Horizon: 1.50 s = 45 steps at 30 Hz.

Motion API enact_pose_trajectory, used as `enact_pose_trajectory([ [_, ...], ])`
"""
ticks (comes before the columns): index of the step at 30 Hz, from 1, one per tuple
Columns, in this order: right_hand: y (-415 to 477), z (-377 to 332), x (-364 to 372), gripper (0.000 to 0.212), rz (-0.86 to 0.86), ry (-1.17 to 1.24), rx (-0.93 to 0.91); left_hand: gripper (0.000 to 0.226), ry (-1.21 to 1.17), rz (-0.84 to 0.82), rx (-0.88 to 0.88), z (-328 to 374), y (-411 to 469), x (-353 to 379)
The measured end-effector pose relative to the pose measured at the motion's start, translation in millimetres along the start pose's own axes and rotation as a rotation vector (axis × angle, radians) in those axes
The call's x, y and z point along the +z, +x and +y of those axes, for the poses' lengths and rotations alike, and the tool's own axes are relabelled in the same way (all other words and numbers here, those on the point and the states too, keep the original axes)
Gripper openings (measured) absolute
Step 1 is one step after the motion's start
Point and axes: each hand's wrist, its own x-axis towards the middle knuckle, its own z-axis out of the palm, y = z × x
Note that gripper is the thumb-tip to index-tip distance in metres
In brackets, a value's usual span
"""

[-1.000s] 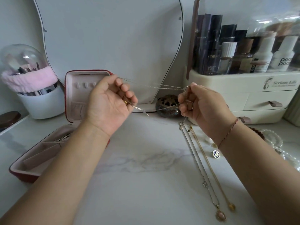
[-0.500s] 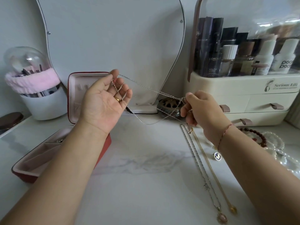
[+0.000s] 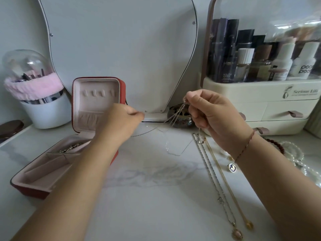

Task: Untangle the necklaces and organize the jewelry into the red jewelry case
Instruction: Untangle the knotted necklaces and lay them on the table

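L hand: my fingers are curled in, thumb + forefinger tips pressed together at the front, knuckles up. Hand is over the table, just right of the red jewelry case. Blurred there, so can't tell if any chain sits betw the tips.

R hand: fingers curled, thumb + forefinger pinching the silver chain near its top. Hand is raised in front of the cosmetics organizer.

Chain hangs from the pinch in several thin strands, slanting down-left across the dark bowl. Lower part lies on the table as a loose loop + a faint arc running toward L hand. Strands cross each other.

Case: open, lid upright w/ pink lining, base flat at table's left. One bracelet-like piece sits in a back compartment.

Right of the loop, silver necklace + gold necklace lie straight, side by side, pendants toward me, tops close together below R hand. Small round pendant is just beside the gold one. Pearl strands + dark bead bracelet at far right.
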Motion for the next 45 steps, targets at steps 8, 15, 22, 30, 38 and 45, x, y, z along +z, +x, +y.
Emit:
enact_pose_trajectory([
  [8, -1.9, -1.5, 3.9, 0.045, -0.03, -0.041, -0.06, 0.014, 0.147, -0.002, 0.028, 0.8, -2.6, 2.7],
  [15, -4.5, -3.9, 5.8, 0.031, -0.045, -0.03, -0.037, 0.009, -0.006, -0.187, 0.133, 3.9, -7.0, 16.9],
  [22, -6.0, -0.5, 10.7, 0.027, -0.051, -0.048, -0.022, 0.02, -0.747, -0.477, 0.168, 31.4, -25.4, 12.5],
  [30, -5.6, 1.0, 13.3, 0.018, -0.001, -0.04, -0.024, 0.003, -0.702, -0.327, 0.213, 34.5, -28.9, 17.6],
  [38, -0.9, 4.1, 7.5, 0.017, 0.105, -0.081, -0.051, 0.008, -0.507, -0.06, 0.412, 24.5, -20.7, 19.8],
  [45, -0.1, -1.8, 5.6, 0.026, 0.151, 0.04, -0.012, 0.014, -0.638, -0.076, 0.335, 25.4, -17.2, 14.5],
])
